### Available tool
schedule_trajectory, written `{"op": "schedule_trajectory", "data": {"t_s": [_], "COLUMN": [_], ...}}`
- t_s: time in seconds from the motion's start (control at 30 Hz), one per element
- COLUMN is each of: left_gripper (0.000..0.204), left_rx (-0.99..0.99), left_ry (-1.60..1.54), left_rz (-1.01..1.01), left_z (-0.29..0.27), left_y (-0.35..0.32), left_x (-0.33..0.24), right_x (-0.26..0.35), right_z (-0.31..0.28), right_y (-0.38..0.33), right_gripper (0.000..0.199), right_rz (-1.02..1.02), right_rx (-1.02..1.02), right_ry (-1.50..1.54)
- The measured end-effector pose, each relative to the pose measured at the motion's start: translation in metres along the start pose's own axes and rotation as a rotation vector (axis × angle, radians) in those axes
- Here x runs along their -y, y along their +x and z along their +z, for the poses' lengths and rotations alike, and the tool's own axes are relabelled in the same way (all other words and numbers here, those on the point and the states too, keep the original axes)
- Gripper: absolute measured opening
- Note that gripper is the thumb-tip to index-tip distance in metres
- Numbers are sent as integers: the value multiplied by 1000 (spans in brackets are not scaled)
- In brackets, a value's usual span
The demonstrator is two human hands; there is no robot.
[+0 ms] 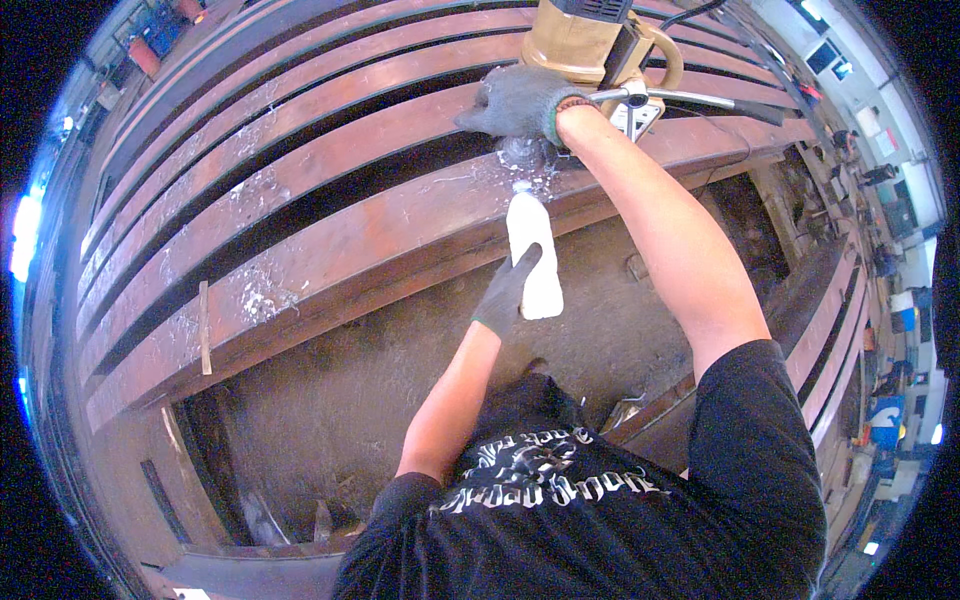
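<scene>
A white plastic bottle [535,262] is in my left hand [505,292], which wears a dark glove and is wrapped round its lower part. The bottle slants away from me, its narrow end close to a wet, whitish patch on the nearest reddish-brown steel beam [380,225]. Beyond it, my right hand [520,102], in a grey glove, is at the lower front of a yellow drilling machine [570,42] above that beam. The right fingers point left and are partly hidden, so their grip is unclear. Beside the right wrist is the machine's metal crank handle [690,100].
Several long steel beams [330,95] lie side by side with dark gaps between them, some with whitish splashes. A thin strip [206,328] leans on the nearest beam at left. Brown floor [330,430] lies below my arms. More beams [825,350] are at right.
</scene>
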State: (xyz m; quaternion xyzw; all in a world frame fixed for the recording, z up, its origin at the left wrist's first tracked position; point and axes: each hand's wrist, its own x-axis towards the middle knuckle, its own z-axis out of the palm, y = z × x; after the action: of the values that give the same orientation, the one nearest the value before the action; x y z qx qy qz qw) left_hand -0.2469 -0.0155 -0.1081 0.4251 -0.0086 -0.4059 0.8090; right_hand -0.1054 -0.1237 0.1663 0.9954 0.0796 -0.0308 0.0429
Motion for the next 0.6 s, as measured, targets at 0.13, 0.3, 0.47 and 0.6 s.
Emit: {"op": "schedule_trajectory", "data": {"t_s": [0.13, 0.3, 0.47, 0.6], "left_gripper": [60, 65, 65, 64], "left_rx": [-23, -40, -28, -56], "left_ry": [-36, -37, -94, -97], "left_rz": [-82, -93, -104, -150], "left_z": [8, 3, -2, 4], "left_y": [-5, -1, 7, -1], "left_x": [-3, 4, 16, 9], "right_x": [-3, 2, 1, 3], "right_z": [4, 0, 2, 3], "right_y": [0, -1, 0, -2], "right_gripper": [61, 58, 59, 60], "right_rz": [22, 22, -2, 17], "right_rx": [-16, 0, -12, -49], "right_ry": [-22, -4, -16, -20]}}
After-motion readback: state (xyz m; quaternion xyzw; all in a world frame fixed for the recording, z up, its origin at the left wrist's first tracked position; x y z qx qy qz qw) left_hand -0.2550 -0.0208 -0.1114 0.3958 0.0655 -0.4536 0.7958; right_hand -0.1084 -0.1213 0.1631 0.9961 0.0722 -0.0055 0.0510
